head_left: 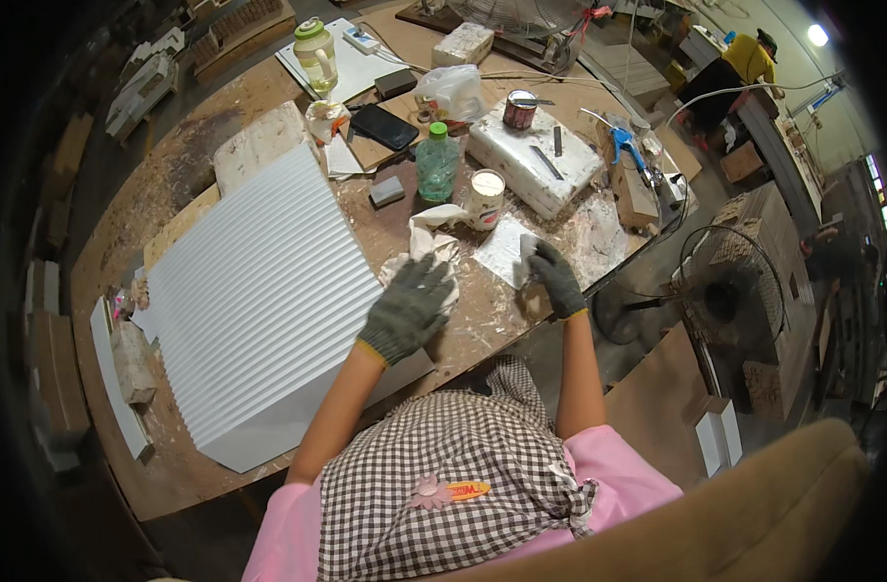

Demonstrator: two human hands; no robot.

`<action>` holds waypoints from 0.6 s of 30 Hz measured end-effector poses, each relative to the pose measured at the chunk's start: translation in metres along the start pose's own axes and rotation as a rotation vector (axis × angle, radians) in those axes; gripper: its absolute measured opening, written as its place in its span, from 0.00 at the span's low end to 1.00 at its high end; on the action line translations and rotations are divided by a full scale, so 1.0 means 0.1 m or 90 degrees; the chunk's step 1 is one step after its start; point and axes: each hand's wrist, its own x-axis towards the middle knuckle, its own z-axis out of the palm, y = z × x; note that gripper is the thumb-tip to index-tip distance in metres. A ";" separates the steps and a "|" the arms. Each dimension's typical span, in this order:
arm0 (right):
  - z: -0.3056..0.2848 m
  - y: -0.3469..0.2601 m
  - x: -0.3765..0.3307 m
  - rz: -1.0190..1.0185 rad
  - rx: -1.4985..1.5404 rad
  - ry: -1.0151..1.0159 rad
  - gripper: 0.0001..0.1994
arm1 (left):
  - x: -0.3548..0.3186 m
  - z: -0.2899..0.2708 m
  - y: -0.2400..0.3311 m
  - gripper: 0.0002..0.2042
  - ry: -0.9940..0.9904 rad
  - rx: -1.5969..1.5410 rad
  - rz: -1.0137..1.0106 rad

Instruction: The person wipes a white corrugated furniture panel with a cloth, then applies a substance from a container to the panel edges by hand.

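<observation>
Left fingers: spread wide inside a grey knit glove, the left hand (406, 308) palm down, holding nothing.
Under the left hand: a crumpled white rag (426, 248) on the worktop; the fingertips lie over its near edge, though I cannot tell whether they press on it.
Right fingers: curled in a matching grey glove, the right hand (557, 278) pinching a small white sanding block (528, 245) at its near end.
Block's place: on the near right part of the worktop, resting against a white sheet of paper (502, 252) that lies flat there.
Just left of the left hand: a large white ribbed panel (254, 291), lying flat and reaching the near edge of the worktop.
Beyond the hands: a white tin (485, 199) with its top open, just behind the rag; a green plastic bottle (437, 162) with a green cap stands upright beside it.
Further back: a black phone (383, 125) on a board, a small grey block (386, 191) near the panel's far corner, a wrapped white slab (534, 160) with a dark can (519, 109) standing on it.
Worktop (201, 155): brown wood, smeared with white dust and filler.
Off to the right: a floor fan (730, 291) below the worktop's edge.
Far right: a person in a yellow top (751, 56), well apart.
</observation>
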 end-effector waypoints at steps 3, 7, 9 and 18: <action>-0.05 0.19 -0.06 0.078 0.897 -0.042 0.21 | 0.41 0.33 -0.10 0.29 -0.092 -0.001 0.019; -0.17 0.26 -0.11 0.005 0.970 -0.237 0.20 | 0.56 0.54 -0.45 0.30 -0.217 0.154 -0.230; -0.11 0.16 -0.14 0.037 0.949 -0.195 0.21 | 0.53 0.41 -0.48 0.30 -0.213 0.145 -0.282; 0.48 -0.60 -0.08 0.017 0.749 -0.441 0.32 | 0.61 -0.15 -0.04 0.39 -0.019 -0.435 -0.147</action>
